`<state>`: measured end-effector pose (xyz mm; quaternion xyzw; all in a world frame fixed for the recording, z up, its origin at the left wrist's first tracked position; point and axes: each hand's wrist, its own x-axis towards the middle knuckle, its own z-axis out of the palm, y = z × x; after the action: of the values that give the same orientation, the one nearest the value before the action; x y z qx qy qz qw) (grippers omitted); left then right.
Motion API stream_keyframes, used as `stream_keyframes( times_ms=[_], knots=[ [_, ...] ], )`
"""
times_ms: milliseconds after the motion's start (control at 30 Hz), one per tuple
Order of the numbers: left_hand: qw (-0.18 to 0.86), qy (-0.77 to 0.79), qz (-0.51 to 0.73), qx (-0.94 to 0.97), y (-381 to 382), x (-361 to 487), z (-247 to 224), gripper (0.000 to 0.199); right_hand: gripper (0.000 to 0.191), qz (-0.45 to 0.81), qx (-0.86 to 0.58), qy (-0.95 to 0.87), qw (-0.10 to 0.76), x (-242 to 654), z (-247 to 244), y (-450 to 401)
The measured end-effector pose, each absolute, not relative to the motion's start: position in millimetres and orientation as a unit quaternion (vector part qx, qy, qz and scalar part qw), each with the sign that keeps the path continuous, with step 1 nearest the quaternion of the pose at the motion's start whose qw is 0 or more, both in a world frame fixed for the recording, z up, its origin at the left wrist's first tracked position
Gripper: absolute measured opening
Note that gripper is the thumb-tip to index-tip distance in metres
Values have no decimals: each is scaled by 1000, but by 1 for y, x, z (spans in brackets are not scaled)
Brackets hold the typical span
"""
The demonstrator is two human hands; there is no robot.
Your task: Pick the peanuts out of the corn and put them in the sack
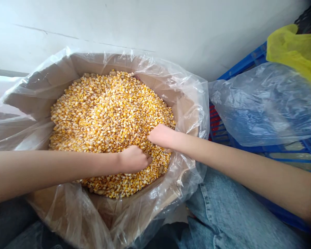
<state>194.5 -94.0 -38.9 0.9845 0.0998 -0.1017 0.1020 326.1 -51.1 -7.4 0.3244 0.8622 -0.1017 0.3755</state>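
A big heap of yellow corn kernels (109, 117) is filling a brown cardboard box (93, 64), and a clear plastic bag (155, 69) is lining the box and flopping out over its top edges. The person's left hand (133, 159) is pushing into the corn near the front of the heap. It is curled up, and its fingers are going down under the kernels, so I cannot tell if it is holding any. The right hand (160, 135) is reaching in from the other side, sitting just beside the left hand but not touching it. It is dipping its fingers into the corn too, and I cannot tell if it has hold of any kernels either. The box is sitting close to a white wall (145, 31), and the person's blue jeans (230, 211) are showing just beside it. Over on the right, a blue plastic crate (248, 62) is standing by the wall. Another clear plastic bag (264, 107) is lying on the crate, and a yellow plastic bag (290, 52) is bunching up at the top corner.
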Motion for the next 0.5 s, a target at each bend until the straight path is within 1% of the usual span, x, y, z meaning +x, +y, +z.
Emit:
stream_keyframes(
  times_ms=[200, 367, 500],
  knots=[
    [108, 126, -74, 983, -94, 171, -20, 13, 18, -99, 294, 890, 335, 332, -14, -53],
    [133, 173, -70, 973, -89, 154, -13, 20, 17, -101, 265, 891, 355, 333, -18, -55],
    [165, 214, -78, 960, -83, 148, -3, 25, 21, -87, 241, 886, 387, 332, -20, -52]
  ],
)
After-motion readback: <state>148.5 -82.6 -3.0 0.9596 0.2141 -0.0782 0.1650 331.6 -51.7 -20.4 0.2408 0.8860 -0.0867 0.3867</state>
